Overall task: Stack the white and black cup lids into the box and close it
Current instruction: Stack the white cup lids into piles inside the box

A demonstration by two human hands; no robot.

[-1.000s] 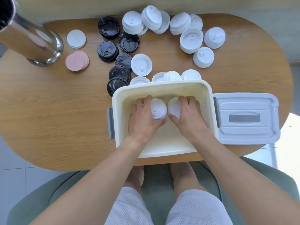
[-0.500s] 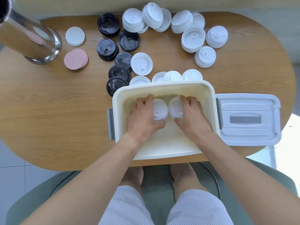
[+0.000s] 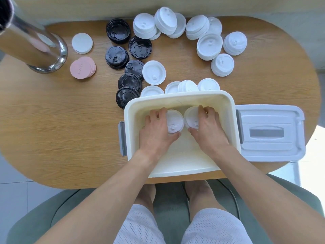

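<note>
Both my hands are inside the cream box [image 3: 179,99] at the table's front edge. My left hand [image 3: 155,131] grips a stack of white lids [image 3: 174,123], and my right hand [image 3: 208,129] grips a second stack of white lids [image 3: 191,118] right beside it. The two stacks stand almost touching near the box's far wall. Loose white lids [image 3: 209,46] lie in piles at the back of the table, with more white lids [image 3: 153,72] just behind the box. Black lids [image 3: 117,57] sit in a cluster to the back left.
The grey box lid [image 3: 269,132] lies flat to the right of the box. A steel cylinder [image 3: 33,44] stands at the back left, beside pink discs [image 3: 82,69] and white discs [image 3: 82,43]. Bare wood spans the table's left side. My knees show below the table edge.
Both hands have shifted slightly toward the box's far wall with their lid stacks, and the stacks now stand closer together. The camera view has tilted a little.
</note>
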